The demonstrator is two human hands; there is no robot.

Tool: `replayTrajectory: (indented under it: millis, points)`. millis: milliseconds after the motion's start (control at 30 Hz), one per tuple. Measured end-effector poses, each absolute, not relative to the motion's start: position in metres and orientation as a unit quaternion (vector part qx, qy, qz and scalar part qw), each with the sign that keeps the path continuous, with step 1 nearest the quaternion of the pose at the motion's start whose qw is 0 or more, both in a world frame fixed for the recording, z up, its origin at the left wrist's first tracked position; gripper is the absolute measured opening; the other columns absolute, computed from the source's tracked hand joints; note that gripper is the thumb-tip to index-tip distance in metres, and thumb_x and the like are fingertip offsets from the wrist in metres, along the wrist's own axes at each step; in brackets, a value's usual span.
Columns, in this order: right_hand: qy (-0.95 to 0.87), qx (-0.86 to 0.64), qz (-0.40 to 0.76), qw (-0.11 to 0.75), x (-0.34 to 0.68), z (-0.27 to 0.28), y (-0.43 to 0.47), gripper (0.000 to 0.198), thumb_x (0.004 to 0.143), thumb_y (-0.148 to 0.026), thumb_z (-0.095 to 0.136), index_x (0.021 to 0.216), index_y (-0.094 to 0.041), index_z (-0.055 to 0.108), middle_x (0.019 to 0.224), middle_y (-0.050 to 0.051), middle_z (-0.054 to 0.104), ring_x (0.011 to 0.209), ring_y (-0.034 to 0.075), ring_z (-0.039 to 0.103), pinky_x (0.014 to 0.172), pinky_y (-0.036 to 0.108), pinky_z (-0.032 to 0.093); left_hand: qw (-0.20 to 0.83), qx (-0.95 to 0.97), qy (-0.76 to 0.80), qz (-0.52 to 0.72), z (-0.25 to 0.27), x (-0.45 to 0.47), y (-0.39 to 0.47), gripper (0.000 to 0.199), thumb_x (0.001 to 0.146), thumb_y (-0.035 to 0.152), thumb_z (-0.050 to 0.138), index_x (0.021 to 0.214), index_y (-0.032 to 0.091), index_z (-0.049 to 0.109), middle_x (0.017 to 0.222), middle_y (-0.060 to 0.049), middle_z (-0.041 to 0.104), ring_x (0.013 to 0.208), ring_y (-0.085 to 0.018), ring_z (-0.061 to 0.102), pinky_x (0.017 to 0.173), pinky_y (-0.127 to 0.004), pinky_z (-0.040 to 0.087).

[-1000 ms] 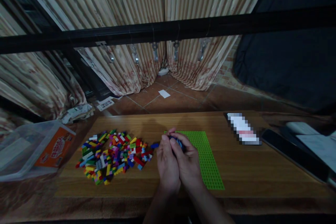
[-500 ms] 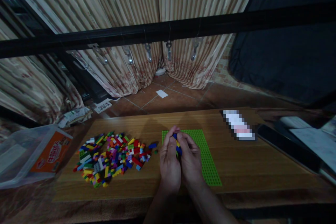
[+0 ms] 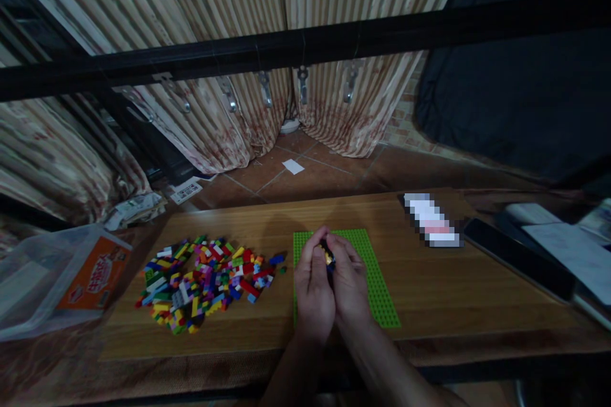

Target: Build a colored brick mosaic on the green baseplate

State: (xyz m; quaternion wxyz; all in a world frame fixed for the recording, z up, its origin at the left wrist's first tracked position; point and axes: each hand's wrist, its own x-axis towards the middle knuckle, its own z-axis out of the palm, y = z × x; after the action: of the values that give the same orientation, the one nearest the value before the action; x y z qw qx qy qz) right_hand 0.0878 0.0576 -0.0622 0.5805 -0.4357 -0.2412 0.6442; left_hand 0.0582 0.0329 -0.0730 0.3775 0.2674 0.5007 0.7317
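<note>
My left hand (image 3: 314, 286) and my right hand (image 3: 349, 276) are pressed together above the green baseplate (image 3: 379, 289). Between them they grip a small cluster of toy bricks (image 3: 329, 256); yellow and dark blue parts show, while the fingers cover most of it. Both hands are closed. To their left, a wide heap of loose colourful bricks (image 3: 205, 286) lies on the wooden table (image 3: 424, 292). A lone blue brick (image 3: 276, 259) and a small green one (image 3: 282, 270) sit between heap and baseplate.
A clear plastic box (image 3: 42, 280) with an orange label stands at the left end. Toward the right are a phone with a pixelated screen (image 3: 433, 222), a long black object (image 3: 518, 261) and papers (image 3: 573, 254). A dark bar (image 3: 305, 44) with metal hooks crosses beyond the table.
My hands have turned the brick cluster a little, so more yellow and less blue shows between the fingers. The whole view has shifted slightly.
</note>
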Motion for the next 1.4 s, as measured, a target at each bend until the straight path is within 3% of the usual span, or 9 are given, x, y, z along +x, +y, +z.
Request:
replayTrajectory:
  millis: [200, 467, 700, 900, 1067, 1300, 1400]
  points:
    - [-0.19, -0.402, 0.679, 0.584, 0.086, -0.065, 0.058, 0.023, 0.073, -0.04, 0.065, 0.08, -0.018, 0.067, 0.081, 0.001, 0.069, 0.076, 0.015, 0.062, 0.073, 0.029, 0.048, 0.446, 0.128, 0.4, 0.79, -0.069, 0.055, 0.038, 0.027, 0.084, 0.038, 0.061, 0.102, 0.019, 0.068, 0.108, -0.007, 0.068, 0.102, -0.018, 0.062, 0.097, -0.03, 0.044]
    - [-0.253, -0.347, 0.708, 0.561, 0.078, -0.067, 0.049, 0.031, 0.063, -0.03, 0.079, 0.089, -0.022, 0.063, 0.089, -0.001, 0.068, 0.082, 0.015, 0.062, 0.079, 0.03, 0.048, 0.485, -0.005, 0.318, 0.815, -0.063, 0.037, 0.037, 0.015, 0.075, 0.026, 0.072, 0.088, 0.02, 0.068, 0.093, 0.001, 0.067, 0.088, -0.01, 0.063, 0.09, -0.024, 0.046]
    - [-0.287, -0.361, 0.69, 0.558, 0.077, -0.071, 0.045, 0.03, 0.066, -0.03, 0.076, 0.092, -0.023, 0.063, 0.093, -0.002, 0.067, 0.085, 0.015, 0.06, 0.082, 0.031, 0.046, 0.48, -0.046, 0.312, 0.819, -0.061, 0.037, 0.036, 0.014, 0.072, 0.023, 0.074, 0.084, 0.017, 0.068, 0.085, 0.001, 0.067, 0.078, -0.009, 0.063, 0.083, -0.023, 0.049]
    - [-0.318, -0.343, 0.692, 0.551, 0.077, -0.076, 0.041, 0.03, 0.064, -0.024, 0.074, 0.092, -0.024, 0.065, 0.093, -0.001, 0.068, 0.089, 0.017, 0.061, 0.085, 0.033, 0.045, 0.492, -0.082, 0.292, 0.816, -0.062, 0.033, 0.036, 0.008, 0.079, 0.023, 0.066, 0.083, 0.016, 0.067, 0.082, 0.0, 0.067, 0.076, -0.01, 0.063, 0.078, -0.023, 0.05]
    - [-0.308, -0.286, 0.72, 0.553, 0.078, -0.073, 0.039, 0.025, 0.068, -0.025, 0.07, 0.093, -0.024, 0.067, 0.103, 0.001, 0.069, 0.099, 0.02, 0.062, 0.094, 0.039, 0.043, 0.5, -0.129, 0.262, 0.815, -0.063, 0.028, 0.037, 0.018, 0.081, 0.019, 0.054, 0.069, 0.014, 0.066, 0.079, -0.004, 0.068, 0.08, -0.014, 0.066, 0.085, -0.028, 0.05]
    - [-0.343, -0.344, 0.688, 0.54, 0.082, -0.068, 0.045, 0.026, 0.078, -0.031, 0.061, 0.101, -0.022, 0.07, 0.11, 0.006, 0.07, 0.102, 0.022, 0.063, 0.095, 0.04, 0.044, 0.484, -0.072, 0.304, 0.818, -0.062, 0.038, 0.038, 0.021, 0.076, 0.026, 0.067, 0.093, 0.015, 0.07, 0.096, -0.004, 0.07, 0.087, -0.013, 0.065, 0.084, -0.024, 0.049]
    - [-0.359, -0.364, 0.671, 0.537, 0.083, -0.067, 0.046, 0.027, 0.078, -0.03, 0.063, 0.102, -0.023, 0.07, 0.111, 0.005, 0.07, 0.102, 0.021, 0.063, 0.095, 0.039, 0.044, 0.473, -0.028, 0.335, 0.814, -0.061, 0.042, 0.037, 0.025, 0.069, 0.022, 0.075, 0.093, 0.016, 0.07, 0.095, -0.003, 0.07, 0.084, -0.011, 0.064, 0.081, -0.021, 0.048]
